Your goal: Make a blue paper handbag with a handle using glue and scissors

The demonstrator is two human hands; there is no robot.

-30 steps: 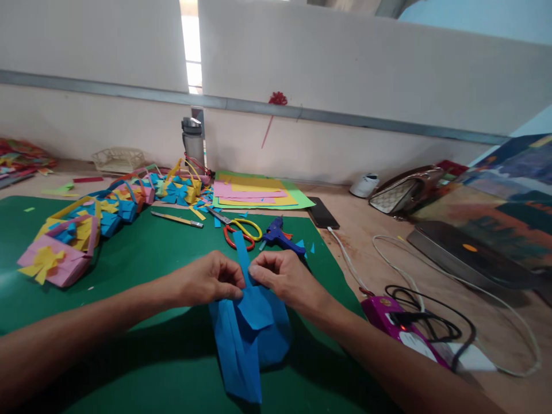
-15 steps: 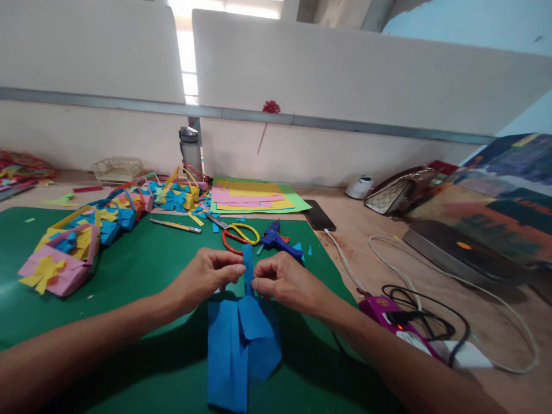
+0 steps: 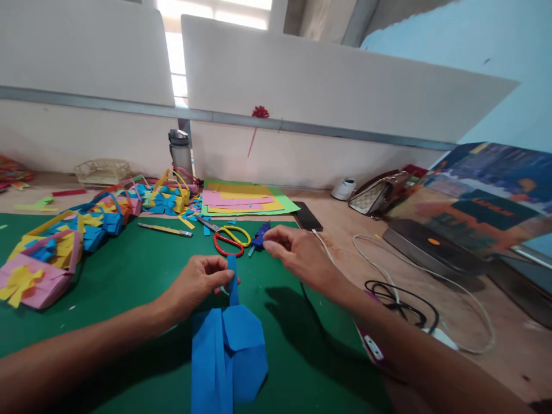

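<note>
A blue folded paper piece (image 3: 248, 351) lies on the green mat in front of me. From its top a narrow blue paper strip (image 3: 233, 282) stands up, and my left hand (image 3: 202, 284) pinches it between thumb and fingers. My right hand (image 3: 293, 250) is away from the paper, over the blue glue gun (image 3: 259, 234). Its fingers are bent and a little apart; the gun's handle is hidden behind them, and I cannot tell whether they touch it. Scissors with red and yellow handles (image 3: 233, 240) lie just left of the gun.
Several paper baskets (image 3: 38, 282) line the left side of the mat (image 3: 142, 270). A cutter knife (image 3: 164, 230), stacked coloured sheets (image 3: 241, 198) and a phone (image 3: 308, 217) lie farther back. Cables (image 3: 405, 299) and a dark speaker-like box (image 3: 431, 247) occupy the right.
My right hand has left the blue strip and moved up and right to the glue gun. My left hand still pinches the strip. The view has shifted slightly right.
</note>
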